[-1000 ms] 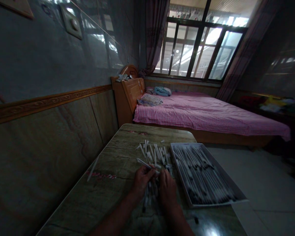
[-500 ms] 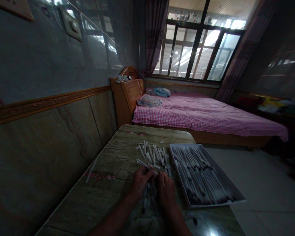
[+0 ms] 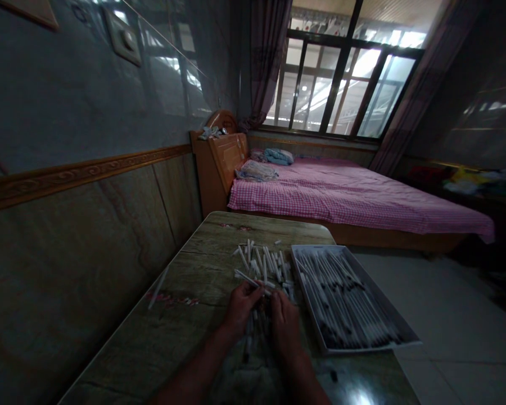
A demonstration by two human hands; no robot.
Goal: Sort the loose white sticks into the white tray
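Observation:
My left hand [image 3: 238,310] is closed on a thin white stick [image 3: 246,278], which slants from upper left down towards my right hand. Close beside it, my right hand [image 3: 285,316] has its fingers bent together at the stick's lower end; what its fingertips grip is too dark and small to make out. Just beyond both hands lies a loose pile of short white tubes [image 3: 265,264] on the table. Between my forearms several thin sticks with dark ends [image 3: 248,343] lie on the tabletop, partly hidden by the hands.
A shallow white box [image 3: 405,344] filled with long dark-tipped sticks stands at the table's right. The marbled table [image 3: 185,337] has a lone pale strip [image 3: 157,289] at its left edge. Behind it is a bed [image 3: 346,194] with a pink checked cover; a tiled wall [image 3: 88,247] runs along the left.
Both hands stay close together over the table, still closed. My right hand's fingers have shifted slightly up and straightened a little. The stick in my left hand keeps nearly the same slant.

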